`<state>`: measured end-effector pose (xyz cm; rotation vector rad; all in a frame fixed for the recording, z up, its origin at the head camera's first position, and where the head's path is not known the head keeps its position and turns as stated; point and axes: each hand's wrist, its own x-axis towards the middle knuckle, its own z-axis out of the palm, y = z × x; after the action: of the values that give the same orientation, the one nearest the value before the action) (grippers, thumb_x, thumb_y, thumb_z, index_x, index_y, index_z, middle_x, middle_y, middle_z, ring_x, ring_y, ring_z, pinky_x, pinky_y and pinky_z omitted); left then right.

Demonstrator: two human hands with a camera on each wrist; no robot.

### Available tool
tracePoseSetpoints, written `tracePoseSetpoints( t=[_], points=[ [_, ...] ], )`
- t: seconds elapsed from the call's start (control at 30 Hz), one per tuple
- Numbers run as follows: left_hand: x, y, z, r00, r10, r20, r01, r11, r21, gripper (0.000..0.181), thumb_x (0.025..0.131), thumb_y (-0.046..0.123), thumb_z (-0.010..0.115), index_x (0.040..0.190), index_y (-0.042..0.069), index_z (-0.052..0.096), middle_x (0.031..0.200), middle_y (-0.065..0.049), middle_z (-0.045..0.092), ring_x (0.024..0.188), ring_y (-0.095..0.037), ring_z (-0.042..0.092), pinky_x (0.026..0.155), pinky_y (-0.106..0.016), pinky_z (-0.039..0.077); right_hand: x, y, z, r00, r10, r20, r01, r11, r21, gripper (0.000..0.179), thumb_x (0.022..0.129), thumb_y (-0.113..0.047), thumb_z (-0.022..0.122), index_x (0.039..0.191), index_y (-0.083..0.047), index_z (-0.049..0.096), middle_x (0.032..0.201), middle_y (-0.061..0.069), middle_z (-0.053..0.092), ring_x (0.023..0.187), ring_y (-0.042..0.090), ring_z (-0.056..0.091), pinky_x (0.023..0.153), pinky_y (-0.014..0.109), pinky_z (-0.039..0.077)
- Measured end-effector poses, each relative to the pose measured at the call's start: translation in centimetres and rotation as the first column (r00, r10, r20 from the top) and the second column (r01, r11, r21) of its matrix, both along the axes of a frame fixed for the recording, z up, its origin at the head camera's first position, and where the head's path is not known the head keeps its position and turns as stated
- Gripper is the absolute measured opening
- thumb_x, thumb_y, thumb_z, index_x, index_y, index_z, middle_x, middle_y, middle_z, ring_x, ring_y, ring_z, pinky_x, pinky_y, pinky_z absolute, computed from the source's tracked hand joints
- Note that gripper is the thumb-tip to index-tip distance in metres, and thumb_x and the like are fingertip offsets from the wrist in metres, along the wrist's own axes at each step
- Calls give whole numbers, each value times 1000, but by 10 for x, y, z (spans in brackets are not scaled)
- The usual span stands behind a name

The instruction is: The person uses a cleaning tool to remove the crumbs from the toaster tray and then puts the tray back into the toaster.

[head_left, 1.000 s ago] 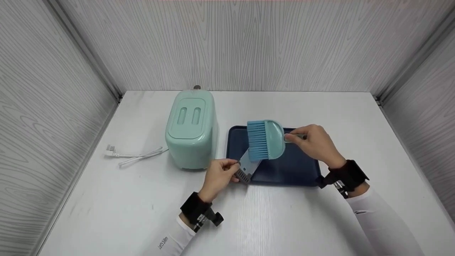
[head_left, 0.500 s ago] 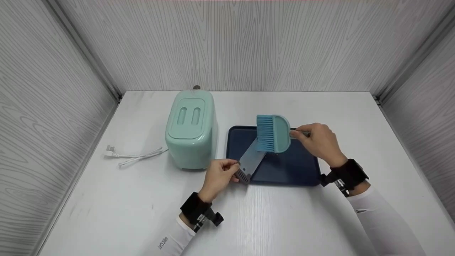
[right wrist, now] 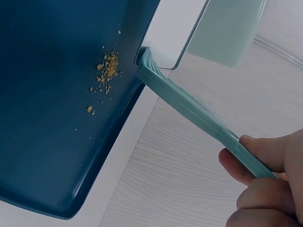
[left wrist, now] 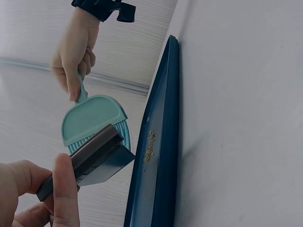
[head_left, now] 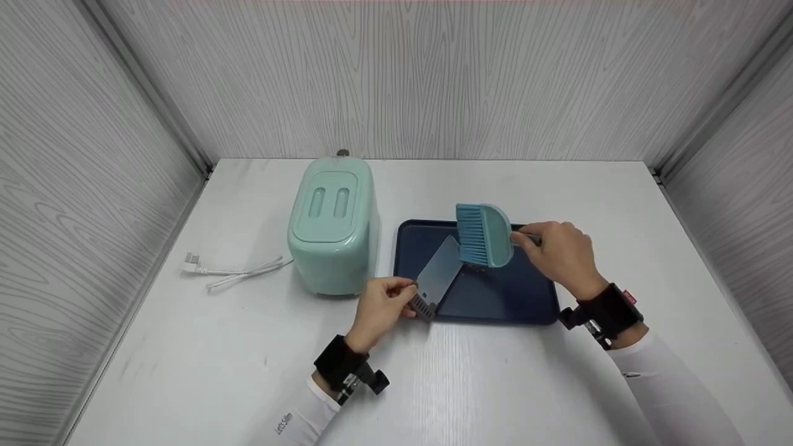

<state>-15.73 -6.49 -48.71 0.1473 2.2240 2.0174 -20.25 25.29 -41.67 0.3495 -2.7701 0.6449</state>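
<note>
My left hand [head_left: 383, 308] pinches the grey slotted end of a flat metal crumb tray [head_left: 441, 267], which slants over the dark blue tray [head_left: 514, 300]. In my right hand [head_left: 560, 255] is the handle of a small mint hand brush [head_left: 497, 236] with blue bristles. Those bristles touch or sit right at the crumb tray's far end; the right wrist view shows them bent against its corner. Yellow-brown crumbs [right wrist: 109, 66] lie in a small heap on the blue tray below, partly hidden by the brush in the head view.
A mint toaster [head_left: 331, 226] with a lid stands left of the blue tray, close to my left hand. Its white cord [head_left: 241, 272] lies folded on the table farther left. Grey wood-grain panels [head_left: 396, 80] enclose the table at the back and sides.
The brush has moved right along the crumb tray to its far end, baring the metal surface. More crumbs show on the blue tray. My left hand has stayed in place.
</note>
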Motion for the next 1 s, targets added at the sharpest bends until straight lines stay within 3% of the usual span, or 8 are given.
tracePoseSetpoints(
  t=[0.17, 0.43, 0.63, 1.0],
  points=[
    [-1, 0, -1, 1000, 11, 13, -11, 1000, 6, 23, 99, 0, 65, 116, -14, 73, 100, -23, 72, 72, -10, 65, 64, -23, 67, 4, -4, -1, 999, -4, -43, 6, 998, 56, 24, 101, -31, 72, 107, -11, 85, 53, 4, 56, 46, 8, 33, 44, 25, 16],
    [0, 0, 1, 1000, 22, 18, -22, 1000, 0, 23, 98, -1, 65, 115, -14, 74, 102, -24, 73, 71, -9, 65, 64, -22, 67, 8, -4, -1, 994, 11, -105, -2, 996, 87, 23, 101, -30, 72, 99, -10, 85, 50, -2, 42, 45, 9, 31, 44, 24, 14],
    [1, 0, 2, 999, 29, 24, -29, 1000, -10, 24, 98, -1, 65, 116, -13, 74, 105, -27, 74, 69, -8, 66, 63, -21, 66, 7, -1, -3, 992, 12, -127, -2, 996, 84, 23, 101, -29, 73, 95, -10, 84, 50, -1, 45, 44, 9, 31, 43, 23, 15],
    [0, 0, 2, 999, 38, 34, -37, 999, -19, 23, 97, -1, 66, 114, -13, 74, 99, -22, 74, 69, -9, 64, 63, -22, 66, 12, -3, 7, 994, -1, -111, 4, 1000, 27, 25, 100, -31, 74, 108, -10, 85, 55, 4, 59, 48, 9, 34, 44, 24, 15]
  ],
)
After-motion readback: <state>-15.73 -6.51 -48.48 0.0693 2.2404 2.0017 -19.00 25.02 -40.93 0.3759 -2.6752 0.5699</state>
